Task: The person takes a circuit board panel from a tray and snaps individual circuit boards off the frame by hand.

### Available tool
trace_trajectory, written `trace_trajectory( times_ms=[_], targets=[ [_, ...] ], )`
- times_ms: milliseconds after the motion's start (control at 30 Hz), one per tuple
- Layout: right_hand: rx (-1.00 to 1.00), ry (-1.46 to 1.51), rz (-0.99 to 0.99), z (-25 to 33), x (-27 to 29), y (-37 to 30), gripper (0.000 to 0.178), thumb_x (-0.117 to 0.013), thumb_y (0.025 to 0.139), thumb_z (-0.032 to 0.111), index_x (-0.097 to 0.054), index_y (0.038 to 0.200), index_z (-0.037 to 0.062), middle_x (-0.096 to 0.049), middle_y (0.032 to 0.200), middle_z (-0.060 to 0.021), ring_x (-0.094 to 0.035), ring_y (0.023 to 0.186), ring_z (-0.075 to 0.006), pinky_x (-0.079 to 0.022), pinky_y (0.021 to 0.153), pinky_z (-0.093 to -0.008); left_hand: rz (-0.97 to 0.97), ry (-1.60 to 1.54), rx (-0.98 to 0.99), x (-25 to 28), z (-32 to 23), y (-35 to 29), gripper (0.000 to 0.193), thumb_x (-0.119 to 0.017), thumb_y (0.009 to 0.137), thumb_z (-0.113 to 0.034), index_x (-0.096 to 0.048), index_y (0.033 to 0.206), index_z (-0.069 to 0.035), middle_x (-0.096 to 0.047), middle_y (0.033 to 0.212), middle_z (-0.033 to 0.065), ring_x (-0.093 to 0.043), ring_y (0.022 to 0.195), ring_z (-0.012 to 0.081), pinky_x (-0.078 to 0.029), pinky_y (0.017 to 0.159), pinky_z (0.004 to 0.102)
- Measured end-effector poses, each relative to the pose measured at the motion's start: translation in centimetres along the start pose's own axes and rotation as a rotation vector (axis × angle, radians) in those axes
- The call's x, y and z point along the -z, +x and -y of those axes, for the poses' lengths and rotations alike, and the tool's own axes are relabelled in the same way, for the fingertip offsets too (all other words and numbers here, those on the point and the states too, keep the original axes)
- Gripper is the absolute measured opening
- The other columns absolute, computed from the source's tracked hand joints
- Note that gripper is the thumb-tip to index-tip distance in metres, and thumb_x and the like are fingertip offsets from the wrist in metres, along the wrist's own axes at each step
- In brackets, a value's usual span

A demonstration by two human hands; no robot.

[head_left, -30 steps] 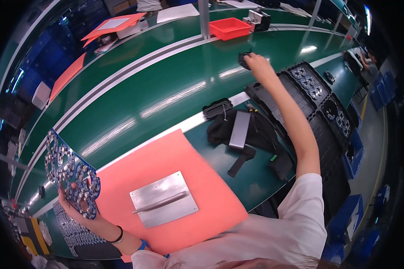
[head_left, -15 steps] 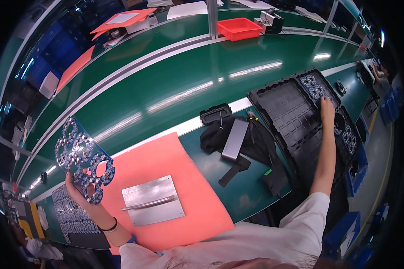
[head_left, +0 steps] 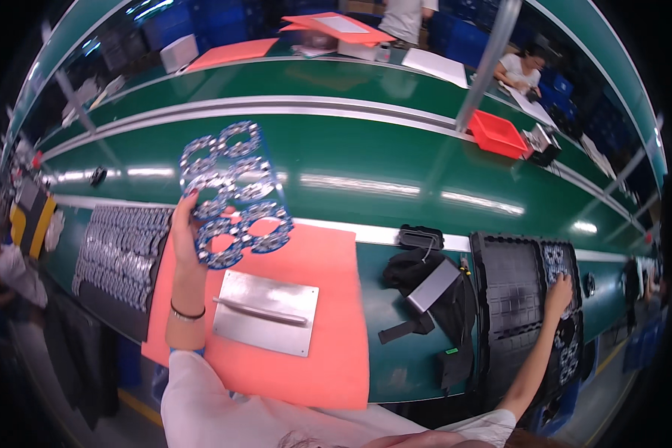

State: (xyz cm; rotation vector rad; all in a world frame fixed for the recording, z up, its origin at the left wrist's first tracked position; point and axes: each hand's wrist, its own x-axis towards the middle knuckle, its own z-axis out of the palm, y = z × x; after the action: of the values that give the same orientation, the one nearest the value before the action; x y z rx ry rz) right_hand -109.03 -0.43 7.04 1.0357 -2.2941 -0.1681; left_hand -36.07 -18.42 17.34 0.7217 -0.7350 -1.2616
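The left hand [head_left: 189,237] rose from low beside the orange mat [head_left: 328,299] and carried the blue circuit panel [head_left: 235,193] up over the mat's far edge, in front of the green conveyor [head_left: 366,160]. The panel turned from edge-on to nearly face-on. The right hand [head_left: 558,288] withdrew from a small dark object on the conveyor, crossed to the black tray [head_left: 511,299], and came to rest on the round boards [head_left: 556,261] at the tray's right side.
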Motion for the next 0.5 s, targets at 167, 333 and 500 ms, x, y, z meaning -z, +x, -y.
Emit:
trace_trajectory(
  times_ms=[167, 333, 500],
  targets=[
    [0.534, 0.858, -0.14, 15.7, 17.9, 0.1, 0.009, -0.047, 0.072, -0.007, -0.051, 0.077, -0.0009, -0.054, 0.087, -0.0139, -0.055, 0.078, -0.0327, -0.043, 0.067, -0.0355, 0.086, -0.016, 0.039, -0.2, -1.4, -0.6, 0.032, -0.046, 0.086, -0.019, -0.049, 0.109, 0.002, -0.062, 0.091, 0.0178, -0.065, 0.071, 0.0259, -0.057, 0.06, 0.0352],
    [0.978, 1.065, -0.467, 28.1, 35.0, -4.9, 0.006, -0.05, 0.061, -0.001, -0.045, 0.064, 0.0001, -0.041, 0.065, -0.0118, -0.046, 0.061, -0.0287, -0.036, 0.054, -0.0362, 0.201, 0.215, -0.011, 1.3, -3.3, -0.8, 0.031, -0.047, 0.085, -0.017, -0.051, 0.109, 0.003, -0.061, 0.082, 0.0108, -0.065, 0.067, 0.0215, -0.056, 0.059, 0.0278],
    [1.027, 1.409, -0.579, 36.4, 42.7, -8.6, 0.024, -0.064, 0.062, -0.001, -0.061, 0.085, 0.0049, -0.057, 0.083, -0.0068, -0.056, 0.076, -0.0258, -0.045, 0.063, -0.0362, 0.3, 0.304, 0.041, 1.8, -4.4, -1.1, 0.029, -0.05, 0.086, -0.013, -0.053, 0.109, 0.003, -0.06, 0.084, 0.0061, -0.06, 0.072, 0.009, -0.05, 0.057, 0.0207]
  ],
)
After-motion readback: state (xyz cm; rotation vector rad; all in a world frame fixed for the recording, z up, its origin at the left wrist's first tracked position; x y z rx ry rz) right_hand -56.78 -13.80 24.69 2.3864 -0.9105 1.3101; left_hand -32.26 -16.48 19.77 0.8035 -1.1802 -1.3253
